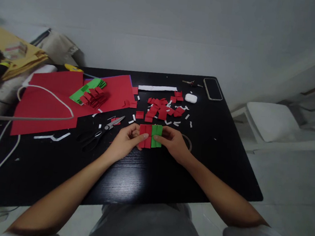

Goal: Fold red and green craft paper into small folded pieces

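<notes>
Between my two hands, over the middle of the table, I hold creased paper pieces side by side. My left hand [127,139] pinches the red folded paper [143,128], thumb on its face and fingers behind. With its thumb on the front, my right hand [173,142] grips the green folded paper [157,129]. The two colours meet edge to edge; whether they are joined I cannot tell. Just beyond lie several small red paper pieces [162,113] with white scraps among them. Scissors [99,132] rest partly open to the left of my left hand.
Large red sheets [45,110] cover the table's left, bearing folded green strips [85,91] and red ones [93,98]. A white cable [44,121] crosses there. A phone [212,89], white case [191,98] and keys [192,83] lie back right. A white stool [272,122] stands right.
</notes>
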{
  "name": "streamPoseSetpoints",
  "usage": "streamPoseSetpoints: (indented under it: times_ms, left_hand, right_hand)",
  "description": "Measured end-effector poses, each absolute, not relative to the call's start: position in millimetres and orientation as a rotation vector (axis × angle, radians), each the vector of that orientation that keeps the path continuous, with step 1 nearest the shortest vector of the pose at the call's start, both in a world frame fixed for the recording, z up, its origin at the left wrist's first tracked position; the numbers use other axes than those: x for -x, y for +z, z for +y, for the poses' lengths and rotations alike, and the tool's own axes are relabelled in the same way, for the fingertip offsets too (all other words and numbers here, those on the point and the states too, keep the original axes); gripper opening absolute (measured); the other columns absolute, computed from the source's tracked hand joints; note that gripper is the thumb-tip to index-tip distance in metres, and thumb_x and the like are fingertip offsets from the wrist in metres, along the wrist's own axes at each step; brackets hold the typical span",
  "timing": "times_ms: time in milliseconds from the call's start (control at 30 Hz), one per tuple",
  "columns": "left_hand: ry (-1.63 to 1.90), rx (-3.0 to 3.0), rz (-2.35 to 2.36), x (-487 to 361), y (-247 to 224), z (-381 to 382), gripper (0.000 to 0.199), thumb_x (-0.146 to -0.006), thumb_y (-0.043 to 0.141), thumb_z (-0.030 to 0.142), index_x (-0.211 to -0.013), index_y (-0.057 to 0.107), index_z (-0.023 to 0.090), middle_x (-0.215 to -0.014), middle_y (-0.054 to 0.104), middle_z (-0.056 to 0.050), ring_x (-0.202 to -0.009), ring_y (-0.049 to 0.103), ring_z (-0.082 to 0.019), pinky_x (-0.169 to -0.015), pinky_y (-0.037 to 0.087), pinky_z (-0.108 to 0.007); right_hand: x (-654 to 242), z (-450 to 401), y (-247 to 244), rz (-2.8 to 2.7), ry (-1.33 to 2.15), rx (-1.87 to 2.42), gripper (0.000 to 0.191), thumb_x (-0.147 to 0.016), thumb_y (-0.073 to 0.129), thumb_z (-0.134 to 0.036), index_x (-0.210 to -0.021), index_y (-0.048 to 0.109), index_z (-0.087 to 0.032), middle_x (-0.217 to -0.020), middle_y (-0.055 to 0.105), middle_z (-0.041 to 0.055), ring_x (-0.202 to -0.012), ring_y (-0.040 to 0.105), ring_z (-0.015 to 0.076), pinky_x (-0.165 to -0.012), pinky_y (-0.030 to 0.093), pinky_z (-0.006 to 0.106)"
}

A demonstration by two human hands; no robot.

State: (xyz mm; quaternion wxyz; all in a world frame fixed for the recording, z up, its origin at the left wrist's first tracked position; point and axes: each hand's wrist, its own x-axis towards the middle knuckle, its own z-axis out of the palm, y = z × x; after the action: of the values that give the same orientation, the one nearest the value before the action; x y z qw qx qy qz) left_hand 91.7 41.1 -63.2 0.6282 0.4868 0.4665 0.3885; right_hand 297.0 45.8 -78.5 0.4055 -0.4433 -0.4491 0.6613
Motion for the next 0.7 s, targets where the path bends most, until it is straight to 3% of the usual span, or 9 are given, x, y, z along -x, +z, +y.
streamPoseSetpoints:
  times_ms: [167,233,367,500,600,700]
  left_hand:
    - [0.842,-1.088,1.018,-95.4,-63.0,41.8,0.044,-0.071,0.089,0.052,-0.093,0.073,0.018,-0.088,0.08,-0.003,-0.081,0.075,-0.022,-0.085,0.062,-0.038]
    - [0.818,-1.088,1.009,-95.5,-64.6,42.8,0.046,-0.071,0.088,0.055,-0.095,0.073,0.018,-0.091,0.081,-0.004,-0.085,0.077,-0.024,-0.09,0.062,-0.041]
    - [0.731,-1.162,1.068,-87.0,-71.7,47.4,0.047,-0.075,0.082,0.06,-0.092,0.071,0.018,-0.085,0.078,-0.004,-0.077,0.075,-0.022,-0.078,0.06,-0.036]
    - [0.496,-1.51,1.332,-70.4,-66.7,52.0,0.051,-0.08,0.076,0.062,-0.102,0.067,0.017,-0.077,0.072,-0.003,-0.063,0.068,-0.022,-0.062,0.054,-0.035]
    - [0.373,-1.916,1.633,-61.7,-51.0,47.4,0.046,-0.089,0.071,0.058,-0.109,0.065,0.017,-0.083,0.073,-0.007,-0.077,0.071,-0.028,-0.074,0.055,-0.041]
    - [0.436,-2.185,1.694,-59.4,-39.4,34.6,0.032,-0.102,0.056,0.047,-0.107,0.066,0.017,-0.104,0.073,-0.012,-0.097,0.072,-0.03,-0.087,0.057,-0.044]
  right_hand:
    - [-297.9,45.8,-80.5,-1.133,1.693,1.166,0.037,-0.068,0.093,-0.037,-0.095,0.074,-0.021,-0.09,0.081,0.0019,-0.083,0.077,0.022,-0.084,0.062,0.037]
    - [-298.3,46.4,-81.6,-1.14,1.724,1.18,0.04,-0.068,0.093,-0.036,-0.099,0.072,-0.022,-0.088,0.08,0.0013,-0.081,0.077,0.0218,-0.082,0.062,0.037]
    - [-298.3,49.6,-84.3,-1.241,1.652,1.226,0.044,-0.073,0.088,-0.035,-0.109,0.066,-0.022,-0.09,0.079,0.0022,-0.085,0.078,0.023,-0.083,0.062,0.04]
    - [-304.4,54.9,-77.6,-1.342,1.321,1.286,0.044,-0.078,0.083,-0.033,-0.115,0.062,-0.023,-0.113,0.077,0.008,-0.102,0.076,0.0237,-0.09,0.063,0.043]
    - [-317.0,55.2,-62.7,-1.463,1.114,1.32,0.037,-0.082,0.079,-0.03,-0.115,0.064,-0.024,-0.12,0.076,0.0103,-0.111,0.074,0.0253,-0.096,0.062,0.046]
    - [-329.8,46.8,-47.7,-1.708,0.952,1.357,0.028,-0.085,0.077,-0.024,-0.112,0.069,-0.023,-0.118,0.077,0.0091,-0.112,0.073,0.0261,-0.102,0.059,0.049]
